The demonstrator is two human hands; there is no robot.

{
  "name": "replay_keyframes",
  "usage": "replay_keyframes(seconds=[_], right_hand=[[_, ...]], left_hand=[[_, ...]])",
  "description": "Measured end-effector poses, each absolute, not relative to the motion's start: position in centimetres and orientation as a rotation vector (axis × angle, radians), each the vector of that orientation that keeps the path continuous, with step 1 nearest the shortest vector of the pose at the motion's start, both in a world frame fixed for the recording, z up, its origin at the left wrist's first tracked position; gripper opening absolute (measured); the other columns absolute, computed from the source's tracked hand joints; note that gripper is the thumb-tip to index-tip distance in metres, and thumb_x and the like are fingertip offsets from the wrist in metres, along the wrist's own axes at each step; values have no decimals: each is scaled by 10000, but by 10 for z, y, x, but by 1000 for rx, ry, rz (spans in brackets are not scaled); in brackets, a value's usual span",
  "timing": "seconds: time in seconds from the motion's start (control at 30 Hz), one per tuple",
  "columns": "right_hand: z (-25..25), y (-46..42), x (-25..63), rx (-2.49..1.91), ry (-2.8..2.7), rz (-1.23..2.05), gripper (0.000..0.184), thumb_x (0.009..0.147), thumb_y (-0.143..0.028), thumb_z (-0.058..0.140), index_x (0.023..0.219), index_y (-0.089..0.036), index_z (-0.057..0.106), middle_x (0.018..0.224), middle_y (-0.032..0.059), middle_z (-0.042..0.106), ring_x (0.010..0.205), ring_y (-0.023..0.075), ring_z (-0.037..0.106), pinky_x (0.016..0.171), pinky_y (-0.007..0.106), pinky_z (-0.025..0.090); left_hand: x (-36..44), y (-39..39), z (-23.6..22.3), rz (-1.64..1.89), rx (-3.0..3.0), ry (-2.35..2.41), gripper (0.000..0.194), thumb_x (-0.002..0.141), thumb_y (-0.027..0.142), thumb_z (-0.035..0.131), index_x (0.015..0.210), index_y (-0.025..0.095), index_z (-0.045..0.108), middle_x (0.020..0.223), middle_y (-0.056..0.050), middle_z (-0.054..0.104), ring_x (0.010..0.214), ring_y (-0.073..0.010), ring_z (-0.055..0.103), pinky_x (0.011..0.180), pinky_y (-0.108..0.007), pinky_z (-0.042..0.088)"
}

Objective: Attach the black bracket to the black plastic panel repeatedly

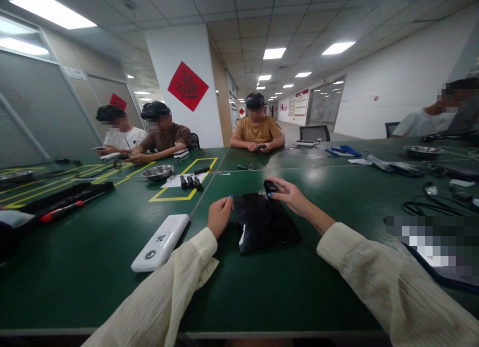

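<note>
A glossy black plastic bag (267, 225) lies on the green table in front of me, with a light patch at its lower left. My left hand (220, 216) is closed at the bag's upper left corner, thumb and finger pinched on its edge. Above the bag's far right part, my right hand (287, 193) grips a small black block-shaped object (269, 188) between thumb and fingers. A small shiny, see-through patch shows beside that object; I cannot tell what it is. To the left of my left hand lies a white power bank (160, 243) marked 26.
Several black clips (190, 182) lie on paper inside a yellow taped rectangle, near a metal bowl (157, 172). A red-handled screwdriver (62, 211) is at left. Black cables (426, 205) and a dark-edged device (434, 252) are at right. Several people sit around the table.
</note>
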State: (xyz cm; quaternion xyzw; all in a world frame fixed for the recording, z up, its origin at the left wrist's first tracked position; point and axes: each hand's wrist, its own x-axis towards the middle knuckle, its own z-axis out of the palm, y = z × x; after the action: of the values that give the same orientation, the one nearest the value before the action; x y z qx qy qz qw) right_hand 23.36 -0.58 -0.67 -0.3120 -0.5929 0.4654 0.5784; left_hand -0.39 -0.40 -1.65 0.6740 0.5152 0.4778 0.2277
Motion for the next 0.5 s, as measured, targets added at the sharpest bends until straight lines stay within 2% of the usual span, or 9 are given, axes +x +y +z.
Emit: replay_keyframes(seconds=[0.27,0.5], right_hand=[[-2,-12,229,-622,-1490,1261,580,576,-208,756,1130,-249,590,1252,34,542,1185,189,471,1038,390,324],[-7,-11,228,-626,-1403,1312,593,576,-191,749,1135,-270,566,1179,15,590,1114,178,532,996,386,383]], left_hand=[[-6,-1,-20,1292,1870,1415,398,787,460,390,501,188,439,368,63,353,386,-97,374,454,-216,284],[-5,-2,-20,1289,1917,1425,407,786,461,385,492,187,447,363,57,361,399,-102,384,464,-218,281]])
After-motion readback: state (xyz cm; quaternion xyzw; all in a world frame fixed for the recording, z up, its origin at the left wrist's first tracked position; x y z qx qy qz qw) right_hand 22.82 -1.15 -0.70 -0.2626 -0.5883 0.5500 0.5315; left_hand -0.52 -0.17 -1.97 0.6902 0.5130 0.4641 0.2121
